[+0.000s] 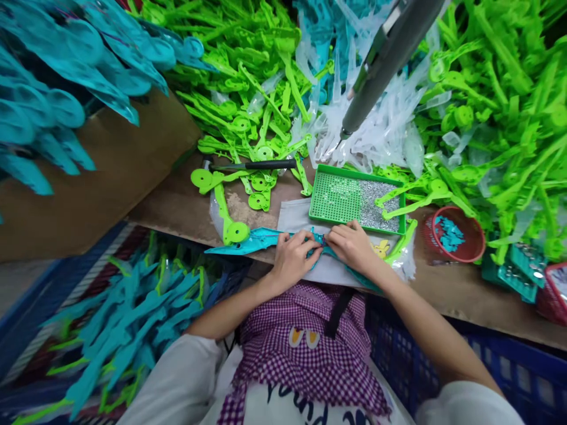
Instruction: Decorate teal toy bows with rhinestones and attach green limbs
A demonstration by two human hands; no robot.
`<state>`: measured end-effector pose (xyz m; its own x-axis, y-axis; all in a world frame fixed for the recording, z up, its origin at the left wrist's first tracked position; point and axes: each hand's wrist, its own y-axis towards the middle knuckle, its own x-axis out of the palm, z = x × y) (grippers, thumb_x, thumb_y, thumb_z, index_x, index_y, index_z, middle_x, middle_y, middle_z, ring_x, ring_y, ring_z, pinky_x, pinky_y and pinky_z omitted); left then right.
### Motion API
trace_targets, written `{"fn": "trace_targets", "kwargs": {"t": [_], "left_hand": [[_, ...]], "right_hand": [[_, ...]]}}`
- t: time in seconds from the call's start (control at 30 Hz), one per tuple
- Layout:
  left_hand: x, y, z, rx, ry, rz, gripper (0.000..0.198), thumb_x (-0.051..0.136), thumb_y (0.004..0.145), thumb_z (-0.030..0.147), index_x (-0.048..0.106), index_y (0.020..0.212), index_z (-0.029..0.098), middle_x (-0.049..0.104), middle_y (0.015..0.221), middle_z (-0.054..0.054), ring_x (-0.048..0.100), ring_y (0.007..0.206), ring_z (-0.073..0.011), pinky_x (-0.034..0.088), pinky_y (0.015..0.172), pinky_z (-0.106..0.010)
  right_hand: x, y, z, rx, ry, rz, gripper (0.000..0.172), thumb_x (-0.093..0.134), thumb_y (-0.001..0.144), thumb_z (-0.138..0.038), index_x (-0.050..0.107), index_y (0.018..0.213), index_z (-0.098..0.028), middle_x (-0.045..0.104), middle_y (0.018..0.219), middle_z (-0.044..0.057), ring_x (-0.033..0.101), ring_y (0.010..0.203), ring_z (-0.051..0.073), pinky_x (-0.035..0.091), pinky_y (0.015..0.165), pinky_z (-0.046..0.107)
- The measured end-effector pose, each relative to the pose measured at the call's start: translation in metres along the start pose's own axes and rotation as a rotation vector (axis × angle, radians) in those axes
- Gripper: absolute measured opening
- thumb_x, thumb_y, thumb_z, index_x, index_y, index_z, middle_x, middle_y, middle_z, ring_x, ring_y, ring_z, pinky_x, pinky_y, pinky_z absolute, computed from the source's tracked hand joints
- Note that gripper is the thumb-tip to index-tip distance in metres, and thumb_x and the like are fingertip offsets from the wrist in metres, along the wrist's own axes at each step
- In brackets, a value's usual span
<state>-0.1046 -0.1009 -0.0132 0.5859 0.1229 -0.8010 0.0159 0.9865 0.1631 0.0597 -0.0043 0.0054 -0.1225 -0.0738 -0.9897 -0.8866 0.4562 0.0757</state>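
A long blue plastic part (261, 239) lies across the front edge of the table, on a pale grey cloth (292, 215). My left hand (293, 260) grips it near its middle, fingers bent and closed. Beside it, my right hand (352, 245) is closed on the same part, fingertips pressed down close to the left ones. Anything small between the fingertips is hidden. Just beyond the hands sits a green tray (336, 198) with small silvery metal pieces in its right half. A lime-green plastic piece (228, 221) touches the blue part's left end.
Overhead hangs a grey power screwdriver (376, 71), bit pointing down. A black-handled hammer (252, 165) lies on the left. Lime-green parts (500, 88) and clear plastic parts (376, 124) are heaped behind. At right stands a red basket (472, 251) of small blue pieces. Blue parts (133, 319) fill the lower left.
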Motion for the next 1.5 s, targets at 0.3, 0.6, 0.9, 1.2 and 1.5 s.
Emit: {"fn": "trace_targets", "kwargs": {"t": [0.3, 0.6, 0.9, 1.2, 1.5], "left_hand": [[0.001, 0.002, 0.000, 0.005, 0.019, -0.017, 0.016, 0.057, 0.092, 0.032, 0.072, 0.089, 0.025, 0.069, 0.103, -0.002, 0.061, 0.091, -0.0172, 0.029, 0.082, -0.038], [-0.023, 0.002, -0.008, 0.043, -0.132, -0.272, 0.025, 0.050, 0.096, 0.028, 0.067, 0.115, 0.025, 0.061, 0.121, -0.006, 0.054, 0.115, -0.0226, 0.034, 0.089, -0.039], [-0.025, 0.017, -0.007, 0.092, -0.077, -0.300, 0.016, 0.056, 0.093, 0.030, 0.070, 0.094, 0.024, 0.067, 0.106, 0.000, 0.061, 0.097, -0.0186, 0.030, 0.085, -0.037], [-0.019, 0.052, -0.009, 0.045, -0.104, -0.424, 0.020, 0.066, 0.081, 0.025, 0.056, 0.097, 0.020, 0.065, 0.089, 0.000, 0.059, 0.082, -0.0182, 0.038, 0.069, -0.030], [-0.020, 0.038, -0.001, 0.033, -0.071, -0.323, 0.017, 0.060, 0.085, 0.026, 0.054, 0.101, 0.023, 0.064, 0.099, 0.001, 0.061, 0.093, -0.0196, 0.036, 0.080, -0.034]], "right_hand": [[-0.016, 0.001, -0.004, 0.191, 0.258, -0.149, 0.027, 0.046, 0.096, -0.035, 0.064, 0.086, -0.019, 0.066, 0.084, 0.002, 0.055, 0.079, 0.015, 0.023, 0.075, 0.032], [0.004, -0.001, -0.012, 0.274, 0.172, -0.086, 0.026, 0.043, 0.097, -0.031, 0.059, 0.082, -0.018, 0.063, 0.084, 0.004, 0.054, 0.082, 0.018, 0.028, 0.072, 0.031], [0.007, -0.006, -0.015, 0.335, 0.274, -0.057, 0.022, 0.045, 0.096, -0.032, 0.058, 0.084, -0.019, 0.059, 0.087, 0.005, 0.053, 0.086, 0.019, 0.039, 0.072, 0.029], [0.012, -0.008, -0.011, 0.329, 0.391, -0.034, 0.018, 0.047, 0.094, -0.031, 0.060, 0.088, -0.020, 0.058, 0.086, 0.005, 0.052, 0.085, 0.019, 0.043, 0.076, 0.031], [-0.004, -0.051, -0.026, 0.440, 0.415, 0.213, 0.031, 0.045, 0.095, -0.032, 0.060, 0.120, -0.022, 0.064, 0.112, 0.010, 0.059, 0.104, 0.022, 0.046, 0.091, 0.038]]}}
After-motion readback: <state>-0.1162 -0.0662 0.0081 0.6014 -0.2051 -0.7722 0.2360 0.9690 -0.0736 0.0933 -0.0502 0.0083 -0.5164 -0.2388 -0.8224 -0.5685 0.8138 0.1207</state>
